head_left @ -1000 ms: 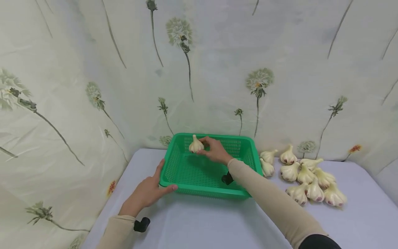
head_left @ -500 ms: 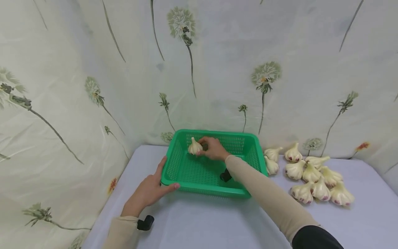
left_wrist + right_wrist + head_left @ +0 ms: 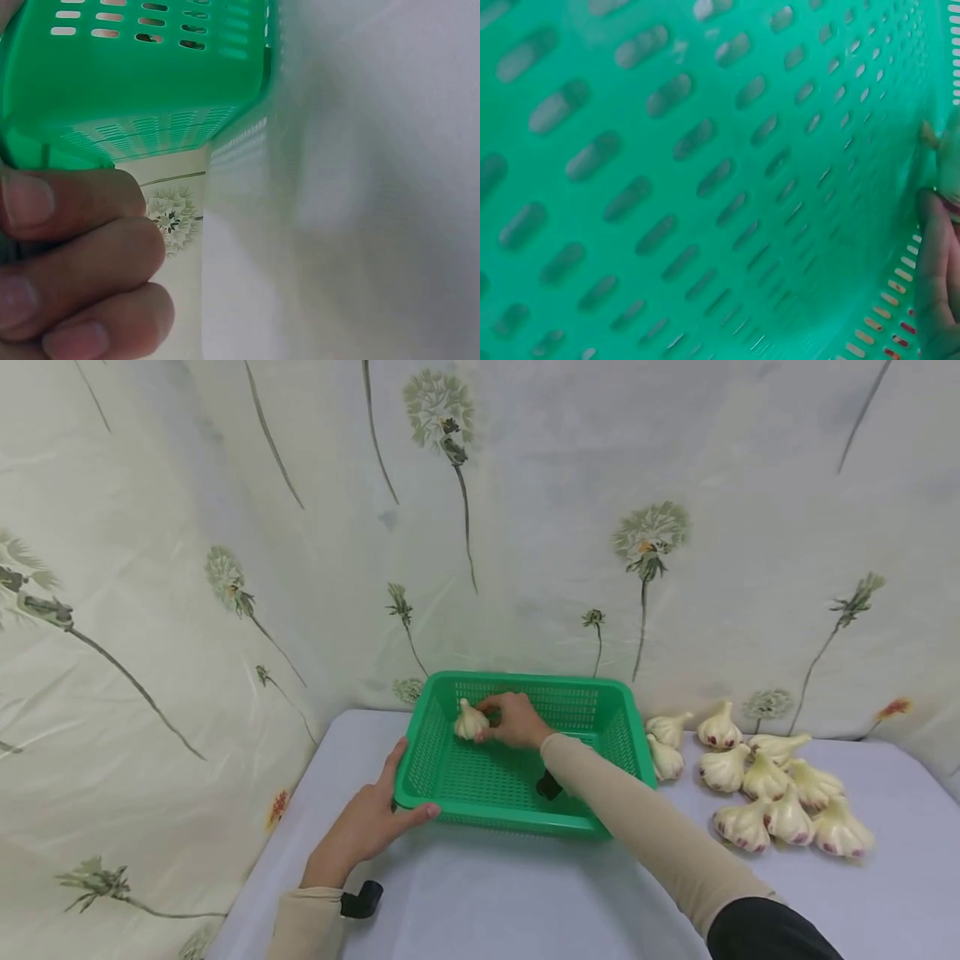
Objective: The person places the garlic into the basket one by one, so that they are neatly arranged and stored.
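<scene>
In the head view, a green plastic basket [image 3: 517, 825] with slotted walls stands on the table. My right hand [image 3: 516, 722] reaches into it and pinches a garlic bulb [image 3: 470, 722], stem up, near the back left corner. The right wrist view has the basket's perforated floor [image 3: 705, 195], with part of the garlic bulb [image 3: 949, 157] and the fingers at its right edge. My left hand [image 3: 363, 822] grips the basket's left front corner, thumb over the front rim. Curled fingers [image 3: 90, 255] show below the basket wall [image 3: 135, 82] in the left wrist view.
Several garlic bulbs [image 3: 765, 777] lie grouped on the white-covered table [image 3: 480, 902], right of the basket. Two more bulbs [image 3: 666, 758] sit close against its right wall. A flower-printed curtain [image 3: 525, 527] hangs behind and to the left.
My right hand has lowered the garlic bulb deeper into the basket. The left hand keeps its grip on the corner. The head view has shifted slightly.
</scene>
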### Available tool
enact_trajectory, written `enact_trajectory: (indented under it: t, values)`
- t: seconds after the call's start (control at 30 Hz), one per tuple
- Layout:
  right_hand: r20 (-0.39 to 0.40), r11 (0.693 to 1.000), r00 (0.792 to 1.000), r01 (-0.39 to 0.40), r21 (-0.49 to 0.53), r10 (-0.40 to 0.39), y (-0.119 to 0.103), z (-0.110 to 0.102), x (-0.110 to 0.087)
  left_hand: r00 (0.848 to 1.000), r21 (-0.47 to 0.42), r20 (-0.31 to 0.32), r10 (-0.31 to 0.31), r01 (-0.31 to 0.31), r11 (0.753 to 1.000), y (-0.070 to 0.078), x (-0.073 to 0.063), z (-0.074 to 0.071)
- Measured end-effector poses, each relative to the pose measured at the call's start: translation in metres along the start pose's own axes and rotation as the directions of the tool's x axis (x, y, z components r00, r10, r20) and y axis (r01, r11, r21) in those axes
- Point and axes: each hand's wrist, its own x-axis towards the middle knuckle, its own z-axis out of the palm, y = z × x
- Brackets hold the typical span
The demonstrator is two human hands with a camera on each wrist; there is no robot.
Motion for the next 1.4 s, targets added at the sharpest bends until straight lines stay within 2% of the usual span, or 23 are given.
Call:
enact_trajectory:
  t: [0.27, 0.37, 0.67, 1.03, 1.27, 1.4]
  values:
    - [-0.03, 0.982, 0.999, 0.01, -0.19, -0.016, -0.002, 0.005, 0.004, 1.0, -0.035, -0.007, 0.002, -0.002, 0.999, -0.002, 0.0, 0.002]
    - [-0.038, 0.973, 0.999, 0.0, -0.232, -0.01, -0.003, 0.007, 0.005, 1.0, -0.042, -0.012, 0.009, -0.009, 0.999, -0.002, 0.0, 0.002]
    - [-0.006, 0.972, 0.998, -0.063, -0.227, 0.063, -0.004, 0.009, 0.002, 1.0, -0.07, -0.008, 0.019, -0.02, 0.997, -0.005, 0.002, 0.003]
    - [-0.005, 0.953, 0.996, -0.084, -0.291, 0.086, -0.006, 0.01, 0.002, 0.999, -0.044, -0.021, 0.026, -0.027, 0.999, -0.005, 0.004, 0.004]
    - [0.033, 0.959, 0.998, -0.044, -0.278, 0.055, -0.012, 0.002, -0.001, 1.0, -0.032, -0.025, 0.01, -0.011, 0.999, -0.002, 0.002, 0.002]
    - [0.044, 0.962, 0.999, -0.012, -0.273, 0.025, -0.017, -0.009, -0.008, 1.0, -0.046, -0.016, 0.005, -0.006, 0.999, -0.001, 0.0, 0.002]
